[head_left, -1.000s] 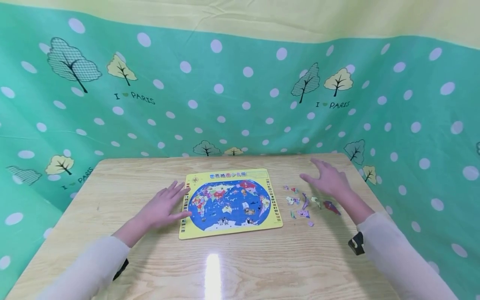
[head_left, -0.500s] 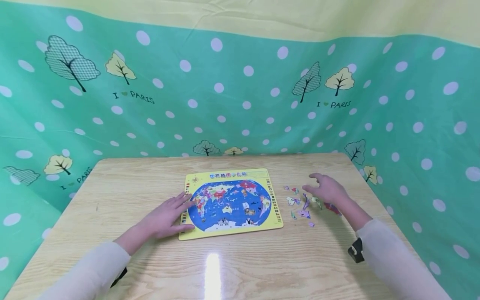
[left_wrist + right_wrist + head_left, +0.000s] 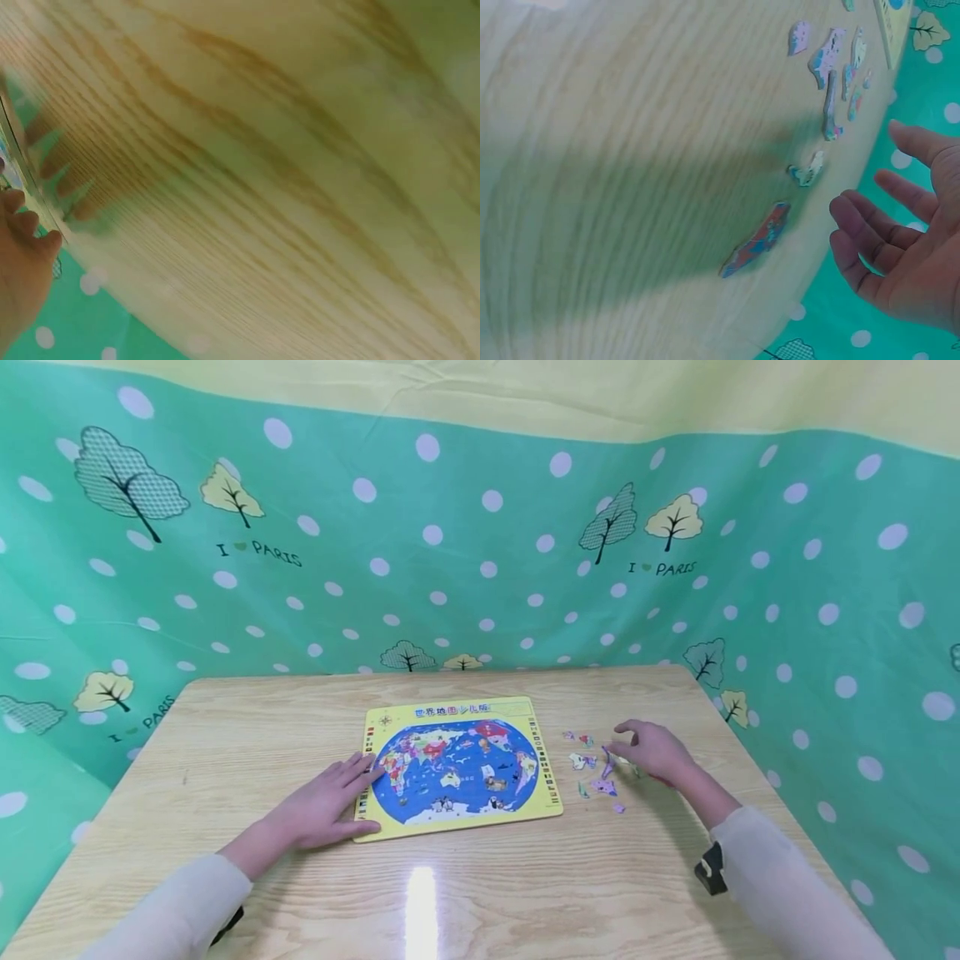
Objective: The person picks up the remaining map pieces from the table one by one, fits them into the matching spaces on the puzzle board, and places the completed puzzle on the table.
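Yellow-bordered, rectangular world-map board (image 3: 510,707) lies on a pale wood-grain desk (image 3: 525,893), the left hand (image 3: 326,806) resting straight-fingered on its edge. Fingers parted and empty, the right hand (image 3: 656,753) hovers near flat multicoloured map pieces (image 3: 603,787); likely picking one, which calls for a pinch.
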The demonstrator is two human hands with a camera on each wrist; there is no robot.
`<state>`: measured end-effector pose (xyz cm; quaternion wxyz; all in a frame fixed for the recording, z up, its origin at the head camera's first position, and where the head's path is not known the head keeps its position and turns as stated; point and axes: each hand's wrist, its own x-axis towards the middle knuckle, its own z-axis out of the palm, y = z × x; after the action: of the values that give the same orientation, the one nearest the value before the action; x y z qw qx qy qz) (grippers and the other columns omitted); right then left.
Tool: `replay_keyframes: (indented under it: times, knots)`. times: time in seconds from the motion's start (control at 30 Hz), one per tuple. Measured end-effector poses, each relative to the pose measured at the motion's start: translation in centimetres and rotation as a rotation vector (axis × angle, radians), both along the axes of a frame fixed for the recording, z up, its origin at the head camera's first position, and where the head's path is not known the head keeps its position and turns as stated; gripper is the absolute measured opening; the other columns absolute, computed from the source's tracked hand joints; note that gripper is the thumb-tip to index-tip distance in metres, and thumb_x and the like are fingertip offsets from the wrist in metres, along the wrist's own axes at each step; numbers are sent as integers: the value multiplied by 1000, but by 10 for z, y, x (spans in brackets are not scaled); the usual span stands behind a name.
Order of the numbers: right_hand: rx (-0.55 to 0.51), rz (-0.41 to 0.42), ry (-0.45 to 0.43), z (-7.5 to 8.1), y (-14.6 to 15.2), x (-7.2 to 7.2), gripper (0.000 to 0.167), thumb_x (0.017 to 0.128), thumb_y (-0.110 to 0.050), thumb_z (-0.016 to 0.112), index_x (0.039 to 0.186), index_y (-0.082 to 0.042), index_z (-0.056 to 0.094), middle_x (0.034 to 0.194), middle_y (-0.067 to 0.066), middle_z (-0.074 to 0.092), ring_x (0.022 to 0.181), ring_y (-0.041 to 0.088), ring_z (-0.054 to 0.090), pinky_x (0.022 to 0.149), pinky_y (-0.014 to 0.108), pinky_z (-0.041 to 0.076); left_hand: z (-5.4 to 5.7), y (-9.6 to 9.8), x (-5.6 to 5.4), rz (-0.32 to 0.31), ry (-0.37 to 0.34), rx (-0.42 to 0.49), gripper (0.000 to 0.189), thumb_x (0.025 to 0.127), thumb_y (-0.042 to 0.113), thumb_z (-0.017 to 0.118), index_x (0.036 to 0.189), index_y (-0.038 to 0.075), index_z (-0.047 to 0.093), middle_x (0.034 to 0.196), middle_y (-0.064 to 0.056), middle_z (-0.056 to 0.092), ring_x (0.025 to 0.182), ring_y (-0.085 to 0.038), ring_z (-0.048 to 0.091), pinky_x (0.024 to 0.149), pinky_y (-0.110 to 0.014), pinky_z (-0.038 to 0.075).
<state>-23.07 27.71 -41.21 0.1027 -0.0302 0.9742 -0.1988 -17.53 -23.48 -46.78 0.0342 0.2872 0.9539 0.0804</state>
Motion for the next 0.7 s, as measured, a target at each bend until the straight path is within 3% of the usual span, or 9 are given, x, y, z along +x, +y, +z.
replay_keyframes:
  times: [0.23, 0.4, 0.7]
  knots:
    - [-34, -21, -24, -7, -1, 5, 54, 89, -35, 60, 128, 1, 52, 98, 19, 61, 72, 19, 56, 55, 27, 46, -2, -7, 1, 21, -20, 2, 89, 83, 71, 45, 149, 15, 25, 156, -13, 19, 143, -37, 19, 115, -53, 22]
    - [-55, -41, -39, -14, -2, 8, 50, 89, -31, 60, 127, 2, 52, 94, 17, 62, 69, 18, 55, 54, 26, 46, -5, -8, 2, 25, -28, 10, 88, 83, 71, 45, 150, 17, 23, 157, -11, 18, 143, -36, 19, 115, -53, 21]
    - [-62, -58, 2, -22, -3, 6, 45, 89, -30, 61, 121, 1, 57, 90, 14, 63, 68, 18, 54, 54, 26, 44, -6, -8, 2, 42, -41, 30, 89, 82, 72, 45, 150, 18, 22, 157, -11, 17, 143, -36, 18, 116, -54, 19]
